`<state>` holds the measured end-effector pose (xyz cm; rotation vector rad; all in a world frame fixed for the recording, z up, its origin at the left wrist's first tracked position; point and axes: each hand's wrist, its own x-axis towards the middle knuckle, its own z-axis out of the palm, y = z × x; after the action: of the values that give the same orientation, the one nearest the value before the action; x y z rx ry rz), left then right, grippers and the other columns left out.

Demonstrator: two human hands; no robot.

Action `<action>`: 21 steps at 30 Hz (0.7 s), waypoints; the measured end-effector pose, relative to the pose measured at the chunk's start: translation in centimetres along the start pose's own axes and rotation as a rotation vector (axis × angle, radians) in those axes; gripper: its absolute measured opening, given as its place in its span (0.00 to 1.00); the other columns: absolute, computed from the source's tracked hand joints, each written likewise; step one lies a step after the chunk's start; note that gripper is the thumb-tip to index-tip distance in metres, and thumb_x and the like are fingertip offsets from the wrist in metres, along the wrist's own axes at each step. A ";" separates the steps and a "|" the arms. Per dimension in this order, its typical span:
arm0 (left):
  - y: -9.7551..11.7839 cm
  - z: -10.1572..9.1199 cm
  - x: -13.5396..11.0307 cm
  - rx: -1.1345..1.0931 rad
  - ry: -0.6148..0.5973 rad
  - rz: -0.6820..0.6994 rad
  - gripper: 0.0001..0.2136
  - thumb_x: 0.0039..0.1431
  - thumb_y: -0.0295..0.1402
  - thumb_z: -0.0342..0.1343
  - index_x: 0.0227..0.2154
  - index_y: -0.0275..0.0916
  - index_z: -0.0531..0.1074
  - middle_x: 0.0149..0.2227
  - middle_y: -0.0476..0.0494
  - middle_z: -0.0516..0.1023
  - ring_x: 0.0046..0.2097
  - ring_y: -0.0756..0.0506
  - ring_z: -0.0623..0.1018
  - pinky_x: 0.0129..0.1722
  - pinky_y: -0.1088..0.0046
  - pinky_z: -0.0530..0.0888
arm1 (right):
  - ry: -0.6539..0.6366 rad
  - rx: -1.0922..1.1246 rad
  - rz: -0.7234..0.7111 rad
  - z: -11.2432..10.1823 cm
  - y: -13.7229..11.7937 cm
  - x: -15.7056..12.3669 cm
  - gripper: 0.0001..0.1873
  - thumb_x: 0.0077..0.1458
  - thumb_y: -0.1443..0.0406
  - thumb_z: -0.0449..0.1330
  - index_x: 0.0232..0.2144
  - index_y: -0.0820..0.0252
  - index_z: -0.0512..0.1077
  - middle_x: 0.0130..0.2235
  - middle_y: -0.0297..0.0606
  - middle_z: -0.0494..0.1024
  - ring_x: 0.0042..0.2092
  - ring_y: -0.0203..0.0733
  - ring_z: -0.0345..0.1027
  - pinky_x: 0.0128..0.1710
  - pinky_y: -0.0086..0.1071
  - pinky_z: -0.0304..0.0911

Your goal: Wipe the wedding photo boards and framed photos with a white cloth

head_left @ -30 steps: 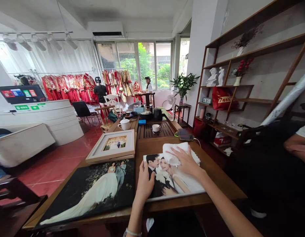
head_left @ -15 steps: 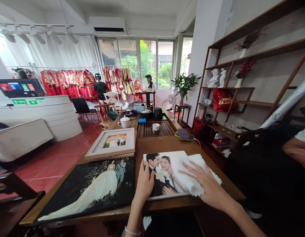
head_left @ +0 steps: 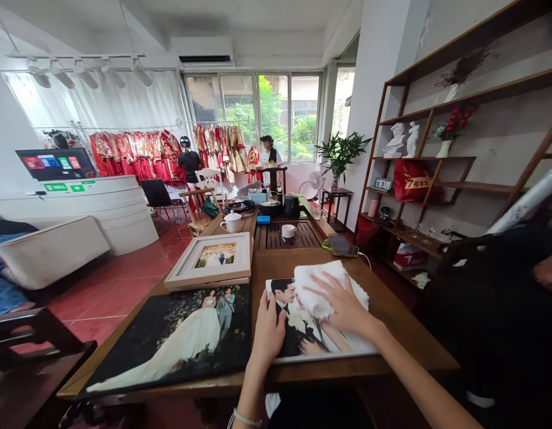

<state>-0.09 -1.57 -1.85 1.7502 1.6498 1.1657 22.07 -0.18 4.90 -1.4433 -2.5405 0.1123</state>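
My left hand (head_left: 271, 328) grips the left edge of a photo panel (head_left: 298, 333), its thumb on the face and its fingers along the side. The panel lies flat near the table's front edge and shows a couple in black and white clothes. My right hand (head_left: 342, 304) lies with fingers spread on a crumpled white cloth (head_left: 311, 289), pressing it on the panel's upper middle. The cloth covers part of the picture. Left of my left hand lies a dark photo panel (head_left: 186, 339) of a couple, with a long white dress.
Behind the dark panel lies a white picture frame (head_left: 180, 271) on the wooden table (head_left: 392, 310). Farther back stand a lidded white cup (head_left: 232, 223), a white cup (head_left: 288, 231) on a slatted tea tray (head_left: 269, 238), and a phone (head_left: 342, 245) with a cable. A person in black sits at right.
My right hand has slid the cloth left and away from me across the panel, baring its lower right part. My left hand keeps its grip. The view has turned slightly left.
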 end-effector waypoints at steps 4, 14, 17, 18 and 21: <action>0.1 0.2 0.0 -0.012 0.011 -0.002 0.28 0.58 0.32 0.48 0.62 0.30 0.58 0.68 0.27 0.52 0.69 0.35 0.52 0.67 0.55 0.52 | -0.003 0.039 -0.119 0.7 -2.2 -5.6 0.48 0.41 0.73 0.53 0.64 0.34 0.54 0.69 0.25 0.47 0.70 0.56 0.33 0.61 0.68 0.20; 0.2 0.0 0.0 0.010 -0.023 0.010 0.28 0.59 0.33 0.48 0.61 0.30 0.58 0.68 0.27 0.52 0.70 0.36 0.51 0.67 0.56 0.51 | 0.035 0.011 0.054 0.1 1.0 -5.7 0.43 0.46 0.71 0.52 0.64 0.35 0.56 0.68 0.27 0.52 0.69 0.56 0.38 0.62 0.69 0.29; 0.1 0.0 0.0 -0.002 -0.015 0.016 0.27 0.58 0.34 0.48 0.61 0.32 0.59 0.68 0.29 0.53 0.69 0.36 0.52 0.67 0.56 0.51 | 0.026 -0.021 0.134 0.0 2.1 -1.7 0.39 0.49 0.69 0.53 0.63 0.38 0.58 0.69 0.30 0.51 0.69 0.58 0.37 0.60 0.72 0.30; 0.1 0.0 0.0 -0.009 -0.010 0.016 0.28 0.58 0.34 0.49 0.61 0.33 0.59 0.68 0.30 0.53 0.69 0.37 0.52 0.67 0.56 0.51 | 0.015 -0.022 0.142 -0.1 2.1 -0.4 0.39 0.50 0.68 0.53 0.64 0.39 0.58 0.69 0.31 0.51 0.69 0.58 0.37 0.59 0.72 0.29; 0.1 0.0 0.0 -0.021 0.000 0.014 0.28 0.57 0.34 0.50 0.61 0.34 0.59 0.68 0.31 0.54 0.69 0.36 0.52 0.67 0.57 0.51 | -0.025 -0.034 0.150 -0.2 1.1 2.3 0.39 0.48 0.70 0.53 0.64 0.41 0.58 0.69 0.35 0.52 0.69 0.60 0.37 0.58 0.74 0.27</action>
<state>-0.01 -1.61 -1.79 1.7517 1.6220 1.1858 21.87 2.29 5.22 -1.6550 -2.4619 0.1116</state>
